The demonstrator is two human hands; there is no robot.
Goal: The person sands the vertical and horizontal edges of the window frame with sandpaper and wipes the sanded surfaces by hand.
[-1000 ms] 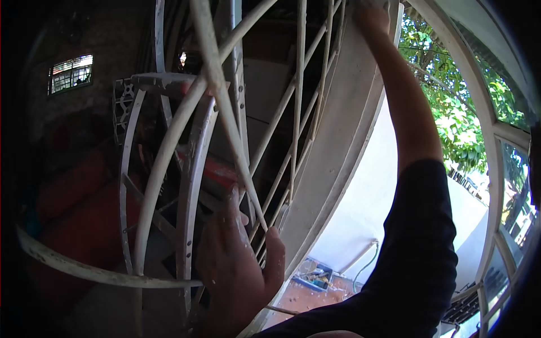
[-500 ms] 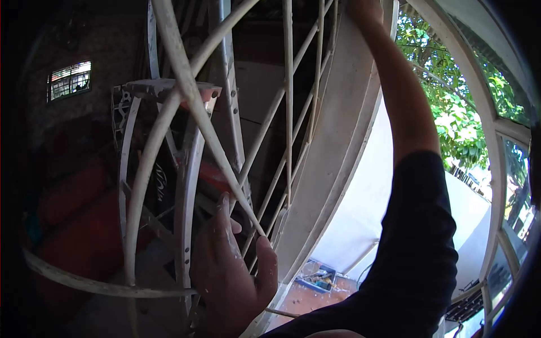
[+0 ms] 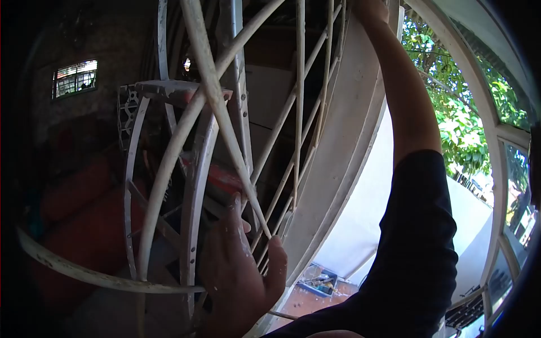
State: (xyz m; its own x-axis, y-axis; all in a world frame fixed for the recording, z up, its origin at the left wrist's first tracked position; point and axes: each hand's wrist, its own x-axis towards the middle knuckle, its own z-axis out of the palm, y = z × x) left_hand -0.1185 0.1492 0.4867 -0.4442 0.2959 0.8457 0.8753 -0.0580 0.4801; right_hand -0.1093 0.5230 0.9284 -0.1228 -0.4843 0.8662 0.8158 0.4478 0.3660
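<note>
Your right hand [image 3: 372, 10] is cut off by the top edge, at the upper part of the frame [image 3: 338, 146]; its fingertips are out of sight. Your left hand [image 3: 239, 276] is low in the middle, in shadow at the lower end of the grille [image 3: 209, 90], its thumb and forefinger apart beside a bar's tapering end, the other fingers mostly hidden by the hand itself. With so much covered, I can't tell whether either hand's fingers are released, clenched or grasping a bar.

The grille stands in front of you, left of the frame and running past the top edge. Its bars are round, painted off-white and scuffed, some curved, some straight, crossing at slants. The frame is a broad, flat, pale band with a ridged edge. White specks dot your left hand; a dark cloth sleeve [image 3: 420, 225] covers your right upper arm.

Behind the bars, a metal ladder [image 3: 198, 186] shows in pieces, its rails riveted. Red shapes [image 3: 84, 214] at left sink into darkness. Below right, a blue tray [image 3: 313, 289] of small, unclear items sits on the reddish floor [image 3: 298, 304], partly behind your sleeve.
</note>
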